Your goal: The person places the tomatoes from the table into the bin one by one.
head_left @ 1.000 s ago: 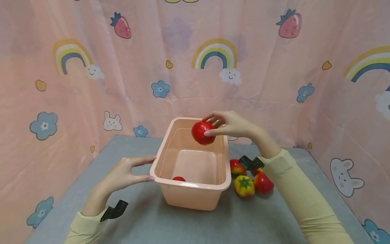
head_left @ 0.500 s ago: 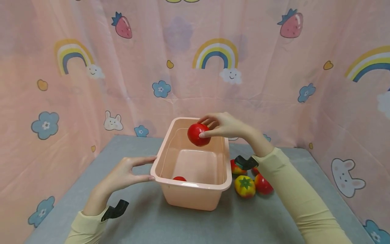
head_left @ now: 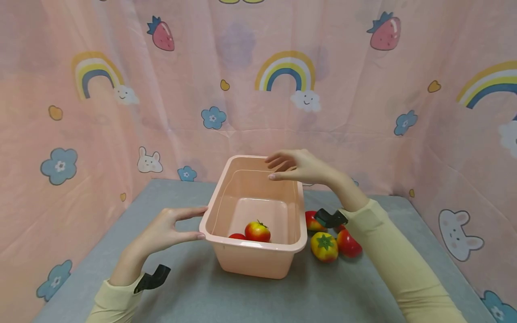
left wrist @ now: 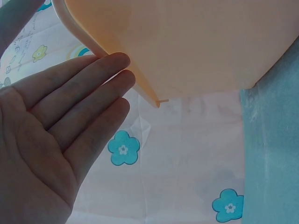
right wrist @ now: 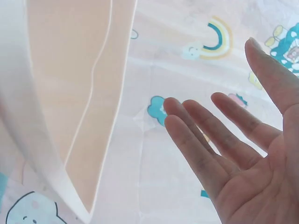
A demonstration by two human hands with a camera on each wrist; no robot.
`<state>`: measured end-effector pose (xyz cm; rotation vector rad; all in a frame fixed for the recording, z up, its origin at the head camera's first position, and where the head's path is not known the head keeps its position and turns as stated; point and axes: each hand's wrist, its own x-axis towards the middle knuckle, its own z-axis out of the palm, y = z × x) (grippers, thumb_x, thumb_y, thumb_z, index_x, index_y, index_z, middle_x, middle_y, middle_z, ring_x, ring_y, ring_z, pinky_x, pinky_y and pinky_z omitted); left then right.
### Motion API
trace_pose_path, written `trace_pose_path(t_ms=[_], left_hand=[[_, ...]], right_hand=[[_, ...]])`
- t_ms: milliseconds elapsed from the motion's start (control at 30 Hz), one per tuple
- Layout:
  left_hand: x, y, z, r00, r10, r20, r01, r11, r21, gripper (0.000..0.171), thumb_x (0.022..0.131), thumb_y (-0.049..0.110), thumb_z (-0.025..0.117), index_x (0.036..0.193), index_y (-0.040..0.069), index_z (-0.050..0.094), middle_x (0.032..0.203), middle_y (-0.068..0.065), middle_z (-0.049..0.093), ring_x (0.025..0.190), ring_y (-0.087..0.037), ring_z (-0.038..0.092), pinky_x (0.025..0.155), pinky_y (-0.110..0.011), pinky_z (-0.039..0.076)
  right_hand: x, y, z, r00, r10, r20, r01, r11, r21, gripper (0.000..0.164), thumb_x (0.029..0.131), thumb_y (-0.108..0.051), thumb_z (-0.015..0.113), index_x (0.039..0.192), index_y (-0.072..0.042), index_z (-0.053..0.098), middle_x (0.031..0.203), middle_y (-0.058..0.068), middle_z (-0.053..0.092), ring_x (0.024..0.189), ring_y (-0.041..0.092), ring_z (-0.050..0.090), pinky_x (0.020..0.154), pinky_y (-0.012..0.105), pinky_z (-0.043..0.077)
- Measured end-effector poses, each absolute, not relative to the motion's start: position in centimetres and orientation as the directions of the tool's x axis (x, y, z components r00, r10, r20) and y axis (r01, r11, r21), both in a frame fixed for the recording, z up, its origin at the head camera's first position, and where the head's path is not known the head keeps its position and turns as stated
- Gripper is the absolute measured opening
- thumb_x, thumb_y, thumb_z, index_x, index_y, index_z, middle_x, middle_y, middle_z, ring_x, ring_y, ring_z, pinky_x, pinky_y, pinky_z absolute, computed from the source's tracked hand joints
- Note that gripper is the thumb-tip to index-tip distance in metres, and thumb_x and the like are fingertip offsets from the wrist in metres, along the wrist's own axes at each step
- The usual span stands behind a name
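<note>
A pink plastic basin [head_left: 260, 213] stands in the middle of the table. In its near end lies a red-and-yellow tomato [head_left: 257, 231] with a small green stem, beside a red fruit [head_left: 237, 236] partly hidden by the front rim. My left hand [head_left: 166, 226] has its fingers straight, fingertips and thumb tip against the basin's left rim; in the left wrist view its fingers [left wrist: 100, 81] lie along the outer wall. Over the basin's far right corner hovers my right hand [head_left: 300, 166], holding nothing, its fingers [right wrist: 224, 135] spread apart in the right wrist view.
Right of the basin sit several fruits: a yellow tomato [head_left: 324, 246] with a green star-shaped top, a red one [head_left: 349, 243] and a red-yellow one [head_left: 314, 220], partly below my right wrist. A patterned pink curtain [head_left: 258, 134] closes off the grey table [head_left: 181, 287] behind.
My right hand has let go of the tomato, which has dropped into the basin's near end next to the red fruit. Before that the hand shifted slightly left. My left hand stays put.
</note>
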<state>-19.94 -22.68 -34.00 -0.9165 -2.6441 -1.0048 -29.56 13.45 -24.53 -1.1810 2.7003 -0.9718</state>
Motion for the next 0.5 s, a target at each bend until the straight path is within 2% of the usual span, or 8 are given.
trace_pose_path(t_ms=[233, 500], left_hand=[[-19.9, -22.7, -34.0, -0.796, 0.487, 0.358, 0.602, 0.588, 0.54, 0.06, 0.077, 0.038, 0.078, 0.129, 0.015, 0.06, 0.126, 0.005, 0.063, 0.117, -0.014, 0.059, 0.095, -0.041, 0.051], [-19.9, -22.6, -34.0, -0.794, 0.491, 0.358, 0.605, 0.584, 0.541, 0.059, 0.077, 0.037, 0.078, 0.129, 0.015, 0.06, 0.127, 0.004, 0.062, 0.118, -0.015, 0.059, 0.095, -0.042, 0.051]], right_hand=[[-28.6, 14.7, -24.5, -0.722, -0.652, 0.23, -0.647, 0.521, -0.556, 0.047, 0.084, -0.034, 0.072, 0.125, -0.016, 0.058, 0.12, 0.006, 0.066, 0.106, 0.02, 0.066, 0.09, 0.041, 0.054], [-27.8, 16.4, -24.7, -0.729, -0.627, 0.274, -0.649, 0.506, -0.568, 0.046, 0.084, -0.03, 0.073, 0.125, -0.015, 0.058, 0.123, 0.006, 0.064, 0.108, 0.022, 0.064, 0.088, 0.042, 0.054]])
